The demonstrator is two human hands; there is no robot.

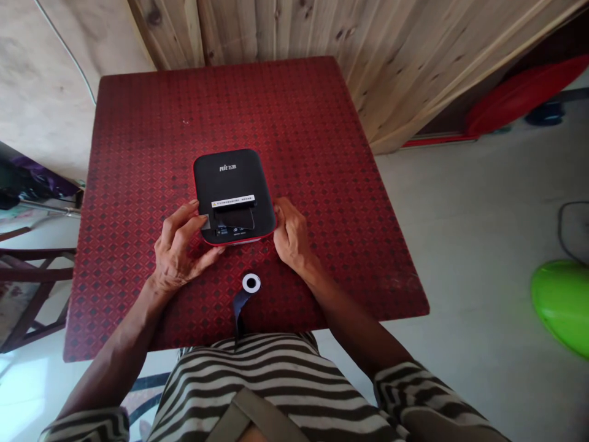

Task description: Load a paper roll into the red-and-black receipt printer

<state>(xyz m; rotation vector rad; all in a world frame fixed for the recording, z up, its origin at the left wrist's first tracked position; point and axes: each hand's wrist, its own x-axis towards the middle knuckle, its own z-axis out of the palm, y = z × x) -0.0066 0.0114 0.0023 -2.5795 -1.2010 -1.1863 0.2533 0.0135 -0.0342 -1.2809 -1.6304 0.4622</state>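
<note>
A flat black device with rounded corners and a red rim point(230, 184), looking like a small receipt printer, rests on the table. A white label strip point(232, 201) with small print crosses its top, above a glossy dark patch and some small icons. My left hand point(179, 248) holds its lower left corner, thumb at the front edge and fingertips on a small grey piece point(205, 222) on the surface. Gripping the right side is my right hand point(293, 236), its fingers partly hidden. A small roll point(251, 282) with a white ring face stands nearer me, its dark strip hanging toward the table edge.
The table point(299, 123) has a red patterned top and stands against a wood-plank wall point(285, 31). A dark wooden chair point(34, 270) is at the left. On the floor at right are a green rounded object point(561, 301) and a cable.
</note>
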